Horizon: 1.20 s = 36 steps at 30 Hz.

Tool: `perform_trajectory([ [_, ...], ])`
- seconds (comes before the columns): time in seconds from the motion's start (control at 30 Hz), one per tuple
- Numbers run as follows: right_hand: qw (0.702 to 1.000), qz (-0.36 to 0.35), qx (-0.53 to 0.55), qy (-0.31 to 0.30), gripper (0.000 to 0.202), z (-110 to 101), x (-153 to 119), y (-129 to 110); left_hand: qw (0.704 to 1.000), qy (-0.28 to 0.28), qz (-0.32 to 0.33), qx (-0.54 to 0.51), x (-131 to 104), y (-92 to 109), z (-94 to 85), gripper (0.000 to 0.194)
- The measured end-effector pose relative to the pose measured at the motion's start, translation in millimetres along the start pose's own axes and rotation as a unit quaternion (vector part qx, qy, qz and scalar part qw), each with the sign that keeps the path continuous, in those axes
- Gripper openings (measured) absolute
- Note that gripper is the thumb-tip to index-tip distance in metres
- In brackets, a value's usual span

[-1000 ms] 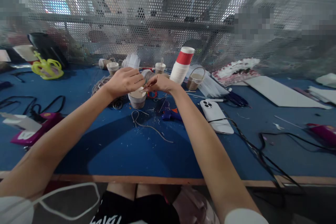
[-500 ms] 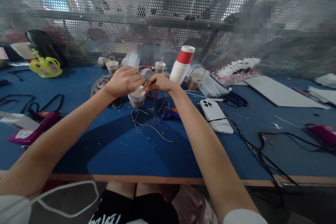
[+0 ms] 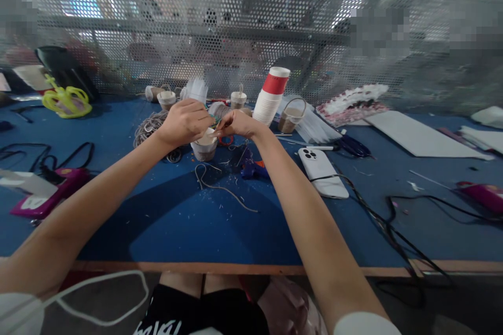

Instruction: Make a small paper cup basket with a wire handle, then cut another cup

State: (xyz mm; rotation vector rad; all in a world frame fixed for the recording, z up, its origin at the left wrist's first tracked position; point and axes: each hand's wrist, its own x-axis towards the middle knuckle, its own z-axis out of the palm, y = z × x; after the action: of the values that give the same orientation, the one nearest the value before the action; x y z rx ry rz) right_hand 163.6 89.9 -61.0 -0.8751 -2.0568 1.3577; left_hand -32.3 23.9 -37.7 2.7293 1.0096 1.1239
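A small paper cup [image 3: 203,152] with a brownish-grey wrapped side and a white rim stands upright on the blue table. Over its left rim my left hand [image 3: 186,122] is closed, the fingertips turned away and what they hold hidden. From the right, my right hand [image 3: 238,124] pinches at the cup's rim with thumb and fingers. A loose piece of grey cord [image 3: 228,189] lies in front of the cup. Behind my left hand is a tangled heap of similar cord [image 3: 147,130]. Just right of the cup sits a blue glue gun [image 3: 251,168] with an orange part.
A stack of paper cups [image 3: 270,98] and a finished cup with a cord handle [image 3: 291,116] stand behind my right arm. A white phone [image 3: 323,172] lies to the right, crossed by black cables. At left are a yellow crown-shaped piece [image 3: 66,100] and a purple glue gun [image 3: 53,194].
The view has shifted very slightly. Both hands stay at the cup's rim, in nearly the same pose.
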Motion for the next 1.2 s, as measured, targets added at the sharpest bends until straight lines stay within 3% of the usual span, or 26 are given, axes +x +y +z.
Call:
perform_trajectory([
  [0.13, 1.0, 0.002, 0.014, -0.002, 0.016, 0.8, -1.9, -2.1, 0.995, -0.037, 0.037, 0.084, 2.0, 2.9, -3.0, 0.013],
  [0.5, 1.0, -0.015, 0.016, -0.012, 0.021, 2.8, -3.0, -4.4, 0.99, -0.031, 0.061, 0.125, 1.0, -4.9, 2.3, 0.014],
  [0.8, 1.0, 0.0, 0.015, 0.0, 0.02, 2.5, -1.5, -2.3, 0.982, 0.03, 0.089, 0.166, -0.6, -5.4, 7.3, 0.021],
  [1.0, 1.0, 0.001, 0.018, -0.019, 0.02, -2.1, -7.6, -2.5, 0.956, 0.02, 0.113, 0.27, 4.6, 0.6, -1.3, 0.031],
  [1.1, 1.0, -0.008, 0.027, -0.012, 0.02, -5.1, -8.5, -0.2, 0.951, 0.0, 0.097, 0.293, 5.8, -5.1, -8.4, 0.03],
  [1.2, 0.999, -0.011, 0.039, -0.005, 0.022, -6.6, -8.7, 1.2, 0.96, -0.016, 0.04, 0.275, 4.6, -10.6, -12.9, 0.03],
])
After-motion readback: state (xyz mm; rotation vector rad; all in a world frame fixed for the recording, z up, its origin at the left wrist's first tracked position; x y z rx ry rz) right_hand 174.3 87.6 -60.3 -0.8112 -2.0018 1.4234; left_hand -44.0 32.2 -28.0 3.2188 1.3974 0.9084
